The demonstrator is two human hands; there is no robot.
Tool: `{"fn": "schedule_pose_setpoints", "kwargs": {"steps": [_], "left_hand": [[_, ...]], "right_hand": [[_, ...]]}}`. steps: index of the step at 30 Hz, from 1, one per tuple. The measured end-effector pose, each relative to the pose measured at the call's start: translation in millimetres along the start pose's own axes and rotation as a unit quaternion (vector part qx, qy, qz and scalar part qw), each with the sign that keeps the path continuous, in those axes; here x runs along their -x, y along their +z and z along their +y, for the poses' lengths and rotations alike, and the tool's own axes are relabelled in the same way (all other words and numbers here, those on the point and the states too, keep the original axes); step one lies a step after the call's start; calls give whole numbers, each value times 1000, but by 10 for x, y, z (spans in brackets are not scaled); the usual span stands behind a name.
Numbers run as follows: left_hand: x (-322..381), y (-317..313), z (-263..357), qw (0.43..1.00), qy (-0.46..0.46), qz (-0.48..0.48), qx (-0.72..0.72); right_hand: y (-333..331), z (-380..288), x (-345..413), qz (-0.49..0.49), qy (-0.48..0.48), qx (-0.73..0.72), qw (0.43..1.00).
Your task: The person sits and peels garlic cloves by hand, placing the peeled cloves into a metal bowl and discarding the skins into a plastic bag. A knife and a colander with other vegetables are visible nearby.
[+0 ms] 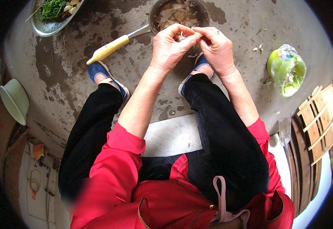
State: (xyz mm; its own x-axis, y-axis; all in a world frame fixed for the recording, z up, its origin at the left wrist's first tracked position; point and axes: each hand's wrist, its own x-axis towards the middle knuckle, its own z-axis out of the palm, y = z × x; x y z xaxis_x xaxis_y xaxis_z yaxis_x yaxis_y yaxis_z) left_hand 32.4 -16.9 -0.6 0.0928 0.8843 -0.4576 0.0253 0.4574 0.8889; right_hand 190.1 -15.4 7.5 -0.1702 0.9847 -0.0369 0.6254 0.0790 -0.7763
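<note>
My left hand (pixel 170 47) and my right hand (pixel 216 48) meet over the near rim of a long-handled pan (pixel 151 17). Between their fingertips is a small pale yellow piece, apparently a garlic clove (pixel 198 34). More garlic with papery skin (pixel 180 36) shows inside the curl of my left hand, partly hidden by the fingers. Dry garlic skins (pixel 177 14) lie heaped in the pan. Its yellow handle (pixel 109 49) points down-left, the tip over my blue shoe (pixel 96 70).
A metal colander (pixel 44 30) at upper left holds green herbs (pixel 52 10) and peeled garlic cloves (pixel 72 6). At right, a clear plastic bag (pixel 288 67) contains leafy greens. A pale green basin (pixel 16 100) leans at far left; wooden slats (pixel 318 114) stand at far right.
</note>
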Motion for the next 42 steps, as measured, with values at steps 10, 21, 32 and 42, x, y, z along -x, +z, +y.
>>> {"fn": "schedule_pose_setpoints", "kwargs": {"steps": [10, 21, 32, 42], "left_hand": [[3, -56, -103, 989, -62, -44, 129], [10, 26, -139, 998, -7, 2, 67], [3, 18, -181, 947, -98, 27, 305], [-18, -113, -128, 895, -99, 16, 435]], "right_hand": [[-5, 8, 7, -18, -14, 9, 1000], [12, 13, 19, -29, -4, 47, 998], [-4, -12, 14, -92, 226, -372, 895], [-31, 180, 31, -27, 375, -574, 727]]}}
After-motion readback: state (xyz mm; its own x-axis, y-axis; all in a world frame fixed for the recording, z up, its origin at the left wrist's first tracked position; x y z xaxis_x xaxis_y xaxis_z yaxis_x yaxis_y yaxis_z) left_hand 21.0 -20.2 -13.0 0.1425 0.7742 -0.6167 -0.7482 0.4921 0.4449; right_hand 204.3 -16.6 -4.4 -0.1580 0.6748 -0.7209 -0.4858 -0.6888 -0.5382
